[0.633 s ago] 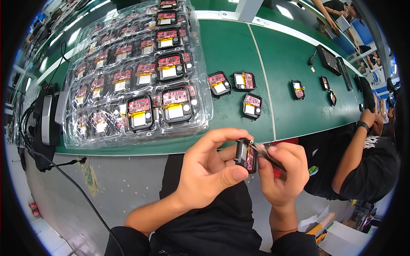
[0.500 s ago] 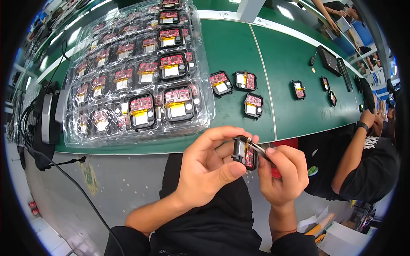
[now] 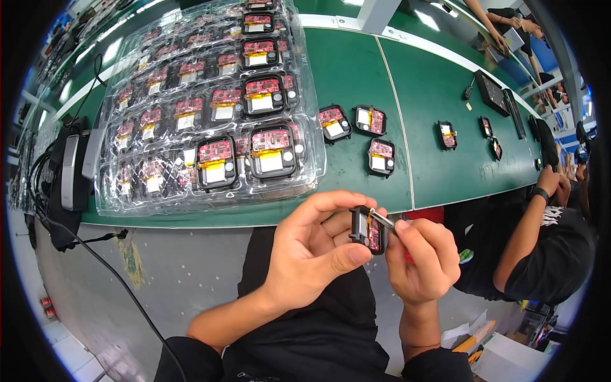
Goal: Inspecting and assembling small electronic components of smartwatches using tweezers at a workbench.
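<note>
My left hand (image 3: 305,251) holds a small black watch case (image 3: 360,228) by its edges, tilted on its side above my lap, just off the table's front edge. Inside it a red circuit board, a pale battery block and a yellow flex strip show. My right hand (image 3: 424,260) pinches metal tweezers (image 3: 383,220), whose tips reach the strip near the case's upper end. Whether the tips grip it is too small to tell. Three similar open cases, a left one (image 3: 335,123), a far one (image 3: 370,120) and a near one (image 3: 380,157), lie on the green table (image 3: 356,70).
Stacked clear plastic trays (image 3: 308,108) full of similar cases fill the table's left side. Beside them hang a black cable (image 3: 121,274) and a dark device (image 3: 71,172). Farther right lie another case (image 3: 447,135) and a black box (image 3: 491,94). A co-worker (image 3: 541,248) sits at right.
The tweezers' prongs look closer together at the strip. Both hands keep nearly the same place, while the table and trays have shifted slightly in the view.
</note>
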Available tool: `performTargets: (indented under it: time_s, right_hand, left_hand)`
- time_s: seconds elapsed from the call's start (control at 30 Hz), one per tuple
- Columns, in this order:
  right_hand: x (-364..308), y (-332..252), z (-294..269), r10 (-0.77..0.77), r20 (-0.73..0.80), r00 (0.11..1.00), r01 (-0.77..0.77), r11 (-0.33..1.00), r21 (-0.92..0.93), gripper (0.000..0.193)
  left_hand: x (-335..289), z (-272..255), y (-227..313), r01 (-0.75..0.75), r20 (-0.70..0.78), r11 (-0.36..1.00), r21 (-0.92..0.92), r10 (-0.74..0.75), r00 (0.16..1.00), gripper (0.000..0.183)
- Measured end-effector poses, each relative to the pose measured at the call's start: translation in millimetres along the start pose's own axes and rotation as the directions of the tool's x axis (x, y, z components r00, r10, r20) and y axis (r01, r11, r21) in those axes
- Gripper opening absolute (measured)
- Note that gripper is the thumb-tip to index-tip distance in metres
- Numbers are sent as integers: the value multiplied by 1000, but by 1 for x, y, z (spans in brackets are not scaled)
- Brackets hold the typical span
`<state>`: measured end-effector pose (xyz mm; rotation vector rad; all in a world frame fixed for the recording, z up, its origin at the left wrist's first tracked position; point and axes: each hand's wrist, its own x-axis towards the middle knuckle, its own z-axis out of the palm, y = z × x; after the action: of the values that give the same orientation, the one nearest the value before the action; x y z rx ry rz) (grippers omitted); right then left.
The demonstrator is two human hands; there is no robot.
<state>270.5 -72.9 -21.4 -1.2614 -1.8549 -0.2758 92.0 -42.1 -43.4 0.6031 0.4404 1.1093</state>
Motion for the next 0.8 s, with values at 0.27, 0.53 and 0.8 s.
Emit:
performTargets:
  time_s: [0.27, 0.53, 0.8]
  right_hand:
    - [-1, -3, -3, 163, 73, 984, -171, 977, 125, 29]
    - [0, 2, -7, 252, 160, 954, -283, 935, 215, 23]
    - [0, 4, -8, 248, 162, 955, -282, 929, 238, 23]
  left_hand:
    - [1, 1, 0, 8, -20, 1000, 14, -7, 1000, 69]
    - [2, 1, 1, -3, -33, 997, 75, 6, 999, 72]
    - [2, 1, 0, 1, -25, 997, 80, 1, 1000, 72]
